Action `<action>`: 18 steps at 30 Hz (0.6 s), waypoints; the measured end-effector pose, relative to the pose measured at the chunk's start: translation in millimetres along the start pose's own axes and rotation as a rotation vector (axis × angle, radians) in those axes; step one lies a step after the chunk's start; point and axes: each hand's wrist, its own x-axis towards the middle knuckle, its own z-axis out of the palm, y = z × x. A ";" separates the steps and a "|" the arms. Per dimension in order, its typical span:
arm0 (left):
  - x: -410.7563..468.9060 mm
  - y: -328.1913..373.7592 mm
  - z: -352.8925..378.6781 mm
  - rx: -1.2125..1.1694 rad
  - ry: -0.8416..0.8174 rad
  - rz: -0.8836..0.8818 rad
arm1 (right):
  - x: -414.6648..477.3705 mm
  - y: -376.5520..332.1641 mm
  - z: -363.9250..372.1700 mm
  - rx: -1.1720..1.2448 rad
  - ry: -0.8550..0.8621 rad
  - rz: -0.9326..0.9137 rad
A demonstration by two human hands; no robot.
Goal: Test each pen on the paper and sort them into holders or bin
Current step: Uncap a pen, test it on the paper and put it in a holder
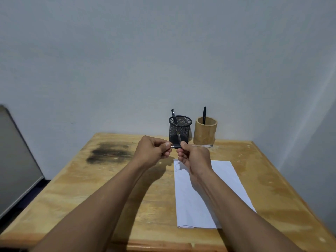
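Note:
Both hands hold one black pen [176, 146] level above the table, in front of the holders. My left hand [152, 150] pinches its left end and my right hand [193, 157] grips its right part. A white paper [205, 202] with a few scribbles near its top left corner lies under my right forearm. A black mesh holder [180, 130] stands at the back with one dark pen [173, 116] in it. Right of it a bamboo holder [205, 130] holds another black pen [204, 114]. One more pen [205, 146] lies flat in front of the bamboo holder.
The wooden table [91, 188] has a dark burn-like stain [109, 153] at its back left. A grey wall rises close behind the holders. A pale panel [16, 160] leans at the far left beside the table.

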 end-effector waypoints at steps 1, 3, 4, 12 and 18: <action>-0.1 -0.3 0.3 -0.011 -0.006 -0.003 | 0.2 -1.6 -1.2 -0.068 -0.015 -0.063; -0.1 1.5 2.6 -0.031 -0.023 -0.005 | -0.2 -3.7 -1.6 -0.135 -0.021 -0.133; -0.2 2.3 3.2 -0.037 -0.028 -0.004 | 0.1 -3.1 -2.2 -0.114 -0.003 -0.116; 0.4 6.8 1.4 -0.042 -0.043 -0.015 | -0.4 3.3 -5.2 0.057 -0.010 -0.039; -0.5 -7.0 -23.9 -0.033 0.075 -0.011 | 12.5 2.9 -42.0 0.016 0.068 -0.019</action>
